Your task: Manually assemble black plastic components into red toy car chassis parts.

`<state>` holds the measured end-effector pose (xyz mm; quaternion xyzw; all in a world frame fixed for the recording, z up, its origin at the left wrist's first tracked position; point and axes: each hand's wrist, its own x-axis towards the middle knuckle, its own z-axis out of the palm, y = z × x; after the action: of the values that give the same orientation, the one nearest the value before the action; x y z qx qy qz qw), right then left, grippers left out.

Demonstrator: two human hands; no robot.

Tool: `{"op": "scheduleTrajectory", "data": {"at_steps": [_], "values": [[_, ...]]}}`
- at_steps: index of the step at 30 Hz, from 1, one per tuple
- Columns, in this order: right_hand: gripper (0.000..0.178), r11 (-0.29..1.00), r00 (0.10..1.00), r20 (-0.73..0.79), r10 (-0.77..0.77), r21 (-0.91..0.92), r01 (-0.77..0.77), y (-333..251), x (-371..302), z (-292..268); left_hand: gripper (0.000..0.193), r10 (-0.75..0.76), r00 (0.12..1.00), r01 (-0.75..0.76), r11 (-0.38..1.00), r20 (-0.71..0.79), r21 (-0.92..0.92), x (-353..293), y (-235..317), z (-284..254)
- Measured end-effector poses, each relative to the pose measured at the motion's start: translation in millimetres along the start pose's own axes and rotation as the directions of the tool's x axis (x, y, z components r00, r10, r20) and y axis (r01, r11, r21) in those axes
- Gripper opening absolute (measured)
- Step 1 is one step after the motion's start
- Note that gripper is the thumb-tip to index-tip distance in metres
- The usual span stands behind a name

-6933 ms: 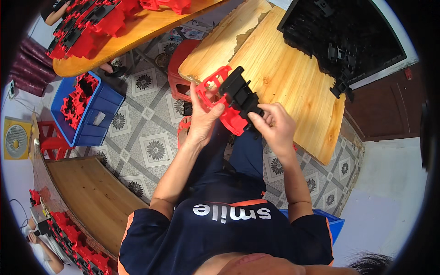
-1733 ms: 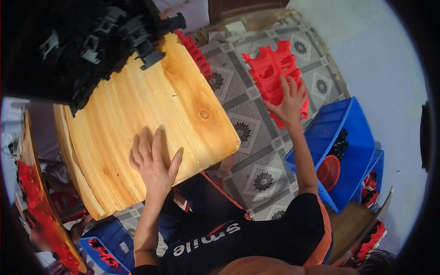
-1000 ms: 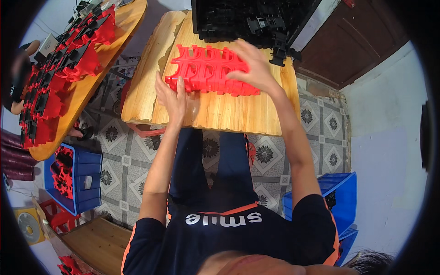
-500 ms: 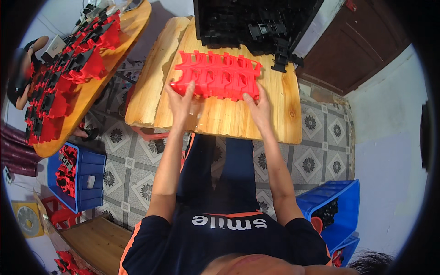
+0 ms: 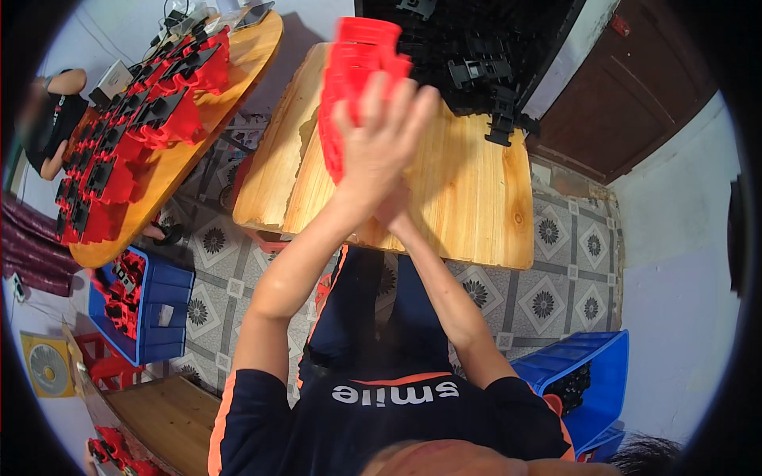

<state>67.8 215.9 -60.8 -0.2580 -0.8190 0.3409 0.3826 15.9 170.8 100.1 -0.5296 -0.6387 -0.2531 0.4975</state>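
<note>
A long red moulded plastic piece (image 5: 337, 107) with slotted, ribbed sides points away from me over the left part of the wooden table. My left hand (image 5: 379, 147) is in front of it, fingers spread and blurred, covering its right side. Whether the palm presses on the piece cannot be made out. My right hand (image 5: 394, 208) is close under the left wrist, near the piece's lower end. Its fingers are hidden behind the left hand, so its grip does not show.
Black plastic parts (image 5: 502, 115) lie at the table's (image 5: 468, 214) back right, by a large black tray (image 5: 548, 47). Rows of red and black assemblies (image 5: 171, 119) fill a side table, with a person beyond. Blue crates (image 5: 163, 309) (image 5: 607, 381) stand on the floor either side.
The red piece has turned from lying crosswise between both hands to pointing away from me. My left hand has let go of its left end and moved right; my right hand has moved left and nearer.
</note>
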Motion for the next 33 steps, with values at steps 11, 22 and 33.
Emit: {"op": "scheduleTrajectory", "data": {"at_steps": [11,22,33], "values": [[0.029,0.759,0.740,-0.412,0.531,0.620,-0.200,37,-56,-136,0.045,0.598,0.739,-0.533,0.800,0.309,-0.275,-91,91,31],[0.032,0.826,0.942,-0.046,0.333,0.496,-0.268,25,-26,-115,0.060,0.039,0.891,0.099,0.956,0.452,-0.276,-95,12,24],[0.027,0.897,0.849,0.322,-0.419,-0.002,0.443,-69,-56,-185,0.110,-0.217,0.505,0.723,-0.422,0.835,-0.547,-76,51,-42]]}}
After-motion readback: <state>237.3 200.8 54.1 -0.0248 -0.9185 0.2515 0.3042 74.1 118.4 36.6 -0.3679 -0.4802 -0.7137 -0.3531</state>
